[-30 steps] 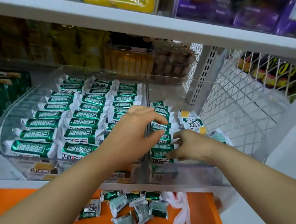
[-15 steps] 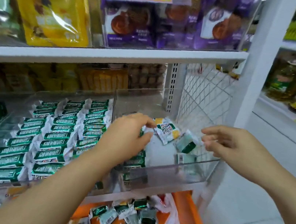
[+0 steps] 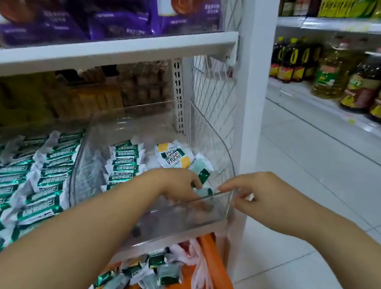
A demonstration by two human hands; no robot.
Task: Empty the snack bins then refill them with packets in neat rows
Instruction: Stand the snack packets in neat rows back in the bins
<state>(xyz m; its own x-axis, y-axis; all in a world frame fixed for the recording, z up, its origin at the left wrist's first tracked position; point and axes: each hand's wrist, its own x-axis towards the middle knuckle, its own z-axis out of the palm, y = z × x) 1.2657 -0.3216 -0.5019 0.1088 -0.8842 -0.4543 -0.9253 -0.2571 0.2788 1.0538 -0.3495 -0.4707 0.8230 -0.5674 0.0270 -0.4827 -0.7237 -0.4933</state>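
Right bin (image 3: 223,149), clear hard plastic with rounded corners, sits at the shelf end, its right wall close against the wire mesh panel (image 3: 216,94) and the white upright post (image 3: 252,104). Its right half and rear floor lie open. Left hand (image 3: 178,187) reaches over the front rim, fingers curled on a small green packet (image 3: 205,192) near the front wall. Right hand (image 3: 260,199) is outside at the front right corner, index tip on the rim, thumb at the corner; a firm grip cannot be confirmed. One overlapped row of green packets (image 3: 123,162) lies along the bin's left wall, with a yellow-and-white packet (image 3: 174,158) loose behind. Left bin (image 3: 13,132) adjoins, full of glossy crinkled packed rows (image 3: 30,184). The upper shelf (image 3: 99,52) limits headroom. Below, an orange basket (image 3: 222,270) holds loose packets (image 3: 165,273).
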